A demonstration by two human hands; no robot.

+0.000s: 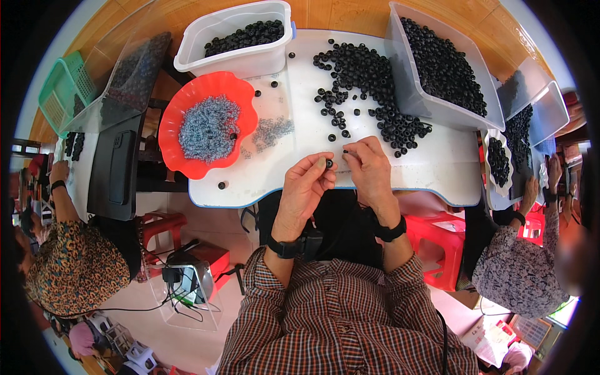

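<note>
Over the table's near edge, my left hand [306, 187] pinches a small round black plastic piece [329, 164] between thumb and fingertips. Close beside it, my right hand [372, 169] is closed in a pinch, with a tiny dark bit [345, 152] showing at its fingertips; its kind is too small to make out. Beyond my hands a loose heap of the same black pieces [365, 72] spreads over the white table [281, 169]. To the left, a red scalloped bowl [172, 128] holds many small see-through bluish pieces [209, 128].
At the back stand a white tub [187, 56] and a grey bin [431, 103], both with black pieces inside. A few strays lie near the bowl. Co-workers sit left [78, 269] and right [519, 269]. Red stools [444, 250] flank me; a box with cables [187, 290] is lower left.
</note>
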